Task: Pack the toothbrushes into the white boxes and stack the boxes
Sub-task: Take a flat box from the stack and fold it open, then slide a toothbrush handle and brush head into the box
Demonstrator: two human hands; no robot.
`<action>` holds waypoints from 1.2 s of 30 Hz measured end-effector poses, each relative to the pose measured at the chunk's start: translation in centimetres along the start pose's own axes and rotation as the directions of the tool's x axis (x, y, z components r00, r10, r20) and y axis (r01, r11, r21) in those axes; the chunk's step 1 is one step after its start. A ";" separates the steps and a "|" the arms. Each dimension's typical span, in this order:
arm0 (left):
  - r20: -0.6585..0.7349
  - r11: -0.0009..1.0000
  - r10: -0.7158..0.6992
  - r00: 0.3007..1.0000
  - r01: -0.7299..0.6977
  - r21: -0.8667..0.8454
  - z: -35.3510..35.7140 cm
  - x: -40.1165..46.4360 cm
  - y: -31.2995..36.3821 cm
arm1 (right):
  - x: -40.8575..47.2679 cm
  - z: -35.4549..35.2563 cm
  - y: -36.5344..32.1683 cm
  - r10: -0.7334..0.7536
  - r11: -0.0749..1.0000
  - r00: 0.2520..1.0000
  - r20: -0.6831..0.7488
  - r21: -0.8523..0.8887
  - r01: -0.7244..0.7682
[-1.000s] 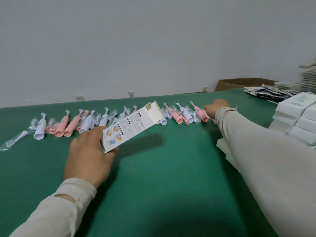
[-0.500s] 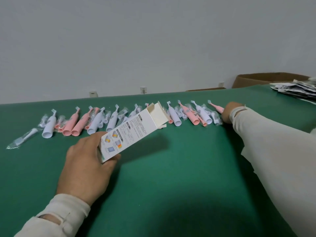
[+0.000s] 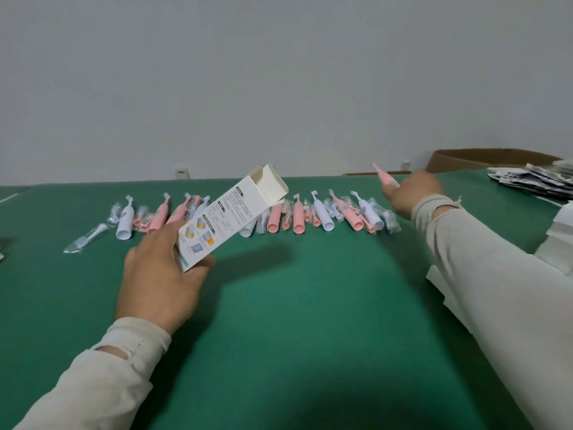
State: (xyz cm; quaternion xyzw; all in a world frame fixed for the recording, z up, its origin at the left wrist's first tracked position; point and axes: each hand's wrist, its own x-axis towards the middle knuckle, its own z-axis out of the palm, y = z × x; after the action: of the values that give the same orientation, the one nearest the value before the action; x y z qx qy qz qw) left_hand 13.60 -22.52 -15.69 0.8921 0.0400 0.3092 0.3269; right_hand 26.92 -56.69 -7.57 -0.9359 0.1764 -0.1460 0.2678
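My left hand (image 3: 158, 274) grips the lower end of a white printed box (image 3: 231, 214), tilted up with its far end open and flaps spread. At the far right, my right hand (image 3: 414, 193) holds a pink toothbrush (image 3: 385, 176) lifted off the table, its head pointing up and left. A row of pink and white toothbrushes (image 3: 299, 217), some in clear wrappers, lies across the green table (image 3: 310, 305) beyond both hands.
White boxes (image 3: 558, 237) are stacked at the right edge, partly behind my right sleeve. A heap of printed leaflets (image 3: 533, 178) lies at the far right, with a brown cardboard carton (image 3: 483, 158) behind it. A grey wall rises beyond the table.
My right hand has picked a pink toothbrush out of the row's right end and raised it. The box in my left hand has tilted a little higher. The view has panned left.
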 end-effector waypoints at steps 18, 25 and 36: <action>-0.086 0.987 -0.159 0.984 0.159 -0.005 -2.6 -1.8 -3.6 | -22.4 8.4 -5.0 -0.581 0.684 0.759 0.295 -0.329 0.651; -0.092 0.990 -0.144 0.985 0.143 -0.012 -3.2 -1.5 -4.1 | -21.8 9.8 -6.0 -0.719 0.572 0.635 0.283 -0.278 0.772; -0.064 0.982 -0.083 0.994 0.093 0.165 -3.3 -1.1 -4.9 | -19.4 4.4 -2.9 -0.553 0.707 0.773 -0.310 0.317 0.633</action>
State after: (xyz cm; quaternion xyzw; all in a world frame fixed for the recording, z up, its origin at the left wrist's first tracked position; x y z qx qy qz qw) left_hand 11.43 -17.11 -17.28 0.9046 0.1146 0.3154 0.2629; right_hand 11.87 -44.48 -13.05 -0.8475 -0.1444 -0.3471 0.3749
